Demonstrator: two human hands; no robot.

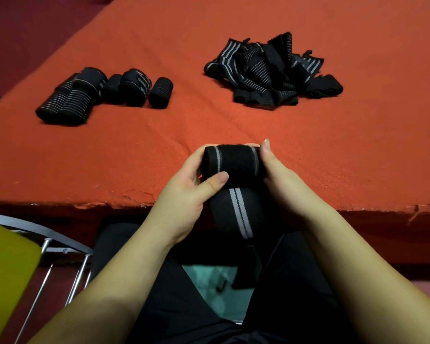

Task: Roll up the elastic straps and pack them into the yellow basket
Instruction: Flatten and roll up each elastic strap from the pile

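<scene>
1. Strap (233,167) looks soft, light and stretchy; it is black with pale stripes and is partly rolled into a fat roll, held just above the near edge of the orange surface (209,125); its loose tail (238,214) hangs down from the roll toward the person's lap.

2. Left hand (186,194) is curled round the left end of the roll, with the thumb pressed on the front; right hand (281,177) is curled round the right end, thumb up along the side; both hands are holding the roll between them.

3. I think the roll will spring open if the hands let go, since the cloth is stretchy; the best place to hold is at both ends, with thumbs on top, keeping the tail pulled tight while it turns; the fuzzy patch on the roll looks like it could stick to itself.

4. Far ahead and to the left of the left hand lies a row of rolled straps (102,95), touching each other; far ahead and to the right of the right hand lies a messy pile of loose straps (273,70); both are well apart from the hands.

5. Down and to the left of the left hand is something yellow (8,276) on a metal frame (60,244); it may be the basket, but I cannot tell.

6. Nothing sits between the hands and the rolls; the hanging tail could catch on the surface edge.
</scene>
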